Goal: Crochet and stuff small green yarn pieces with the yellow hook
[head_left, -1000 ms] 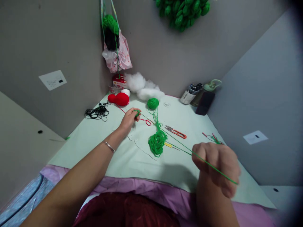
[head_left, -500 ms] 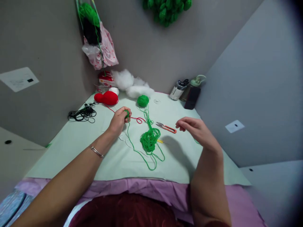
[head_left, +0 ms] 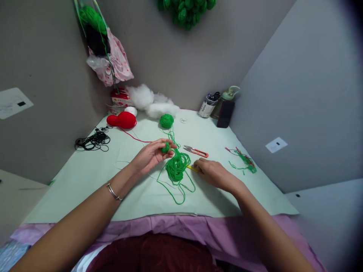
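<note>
My left hand (head_left: 153, 154) holds a small green crocheted piece (head_left: 165, 147) between thumb and fingers, above the table. Green yarn runs near it to a loose tangled heap of green yarn (head_left: 176, 168) on the tabletop. Just right of the heap, my right hand (head_left: 214, 173) is lowered to the table, its fingers closed at a thin yellow-handled tool, which looks like a crochet hook (head_left: 193, 168); the hand hides its far end. Orange thread snips (head_left: 196, 151) lie beyond the right hand. A green yarn ball (head_left: 166, 121) sits farther back.
Red yarn (head_left: 124, 119), white stuffing (head_left: 150, 102) and black cords (head_left: 95, 140) lie at the back and left. A pen cup (head_left: 207, 107), a phone (head_left: 226, 114) and a bottle (head_left: 229, 93) stand back right. Yarn scraps (head_left: 246, 162) lie on the right. Walls enclose the table.
My right hand has come down and left from the air onto the yellow-handled tool. My left hand has moved right with the green piece and turned, its fingers loosened.
</note>
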`<state>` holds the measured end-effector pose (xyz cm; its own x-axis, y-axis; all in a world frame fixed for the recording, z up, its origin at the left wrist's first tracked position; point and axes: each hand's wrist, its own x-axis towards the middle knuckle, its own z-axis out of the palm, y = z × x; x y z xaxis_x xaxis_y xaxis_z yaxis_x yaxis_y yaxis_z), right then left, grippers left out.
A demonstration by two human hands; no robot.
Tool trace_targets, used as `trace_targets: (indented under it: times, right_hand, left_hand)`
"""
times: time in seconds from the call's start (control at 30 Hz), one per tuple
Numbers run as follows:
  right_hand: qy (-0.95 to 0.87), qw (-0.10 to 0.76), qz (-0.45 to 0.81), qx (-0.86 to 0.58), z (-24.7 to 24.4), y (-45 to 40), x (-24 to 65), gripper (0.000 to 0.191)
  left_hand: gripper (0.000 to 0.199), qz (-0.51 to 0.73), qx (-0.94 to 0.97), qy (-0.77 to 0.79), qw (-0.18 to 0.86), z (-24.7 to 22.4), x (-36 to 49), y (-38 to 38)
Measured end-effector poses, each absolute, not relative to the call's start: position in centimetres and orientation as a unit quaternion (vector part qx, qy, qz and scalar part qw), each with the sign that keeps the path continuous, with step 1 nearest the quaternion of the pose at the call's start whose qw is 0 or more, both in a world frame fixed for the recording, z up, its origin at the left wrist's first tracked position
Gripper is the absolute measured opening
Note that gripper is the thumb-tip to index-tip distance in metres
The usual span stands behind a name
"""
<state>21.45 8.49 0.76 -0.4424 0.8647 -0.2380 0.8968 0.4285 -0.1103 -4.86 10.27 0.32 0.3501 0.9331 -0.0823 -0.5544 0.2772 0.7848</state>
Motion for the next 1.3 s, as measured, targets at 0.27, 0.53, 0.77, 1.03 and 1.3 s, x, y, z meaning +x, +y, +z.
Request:
trace_targets:
  times: [0.27, 0.53, 0.77, 1.03, 1.3]
  right_hand:
    - [0.838, 0.077, -0.082, 0.534, 0.7, 7.8, 21.6, 0.019]
    - [0.788, 0.033, -0.054, 0.612, 1.6, 7.6, 26.4, 0.039]
    - [0.596, -0.523, -0.374, 0.481, 2.7, 5.4, 24.5, 0.012]
    - [0.497, -0.649, -0.471, 0.331, 2.2, 3.0, 16.8, 0.003]
    - [0.535, -0.631, -0.427, 0.364, 1.9, 3.0, 15.6, 0.009]
  left_hand:
    - [0.008, 0.498, 0.338, 0.267, 0.753, -0.2, -3.9, 9.8]
    - [0.024, 0.467, 0.361, 0.281, 0.757, 0.2, -4.1, 9.1]
    - [0.013, 0.457, 0.303, 0.269, 0.792, 0.6, -3.6, 6.6]
    - [0.02, 0.436, 0.307, 0.259, 0.806, 0.0, -3.0, 4.5]
    - [0.02, 0.424, 0.319, 0.248, 0.811, -0.4, -2.9, 4.1]
